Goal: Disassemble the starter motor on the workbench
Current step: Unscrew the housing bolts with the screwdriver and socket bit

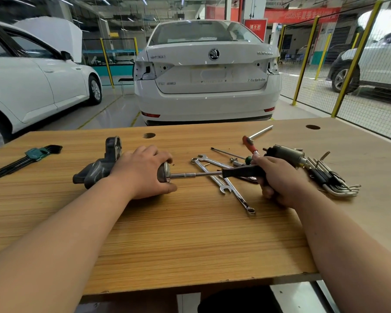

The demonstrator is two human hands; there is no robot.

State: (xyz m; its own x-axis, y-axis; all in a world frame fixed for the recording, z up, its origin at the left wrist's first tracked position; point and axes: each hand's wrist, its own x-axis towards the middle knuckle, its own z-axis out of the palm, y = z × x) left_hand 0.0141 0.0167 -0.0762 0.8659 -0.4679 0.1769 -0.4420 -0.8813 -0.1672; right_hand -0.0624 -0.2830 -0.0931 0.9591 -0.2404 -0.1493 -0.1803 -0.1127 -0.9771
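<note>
The starter motor (99,168) lies on its side on the wooden workbench (190,233), its dark grey nose housing pointing left. My left hand (142,172) grips its cylindrical body, whose metal end cap (164,172) faces right. My right hand (278,179) holds the black handle of a nut driver (242,171). The driver's steel shaft runs left and its tip meets the end cap. A separate cylindrical motor part (287,155) lies just behind my right hand.
Two combination wrenches (224,177) lie crossed under the driver shaft. A red-handled T-wrench (255,137) and a thin screwdriver (230,154) lie behind them. Hex key sets sit at the far left (29,155) and far right (332,179). White cars stand beyond the bench.
</note>
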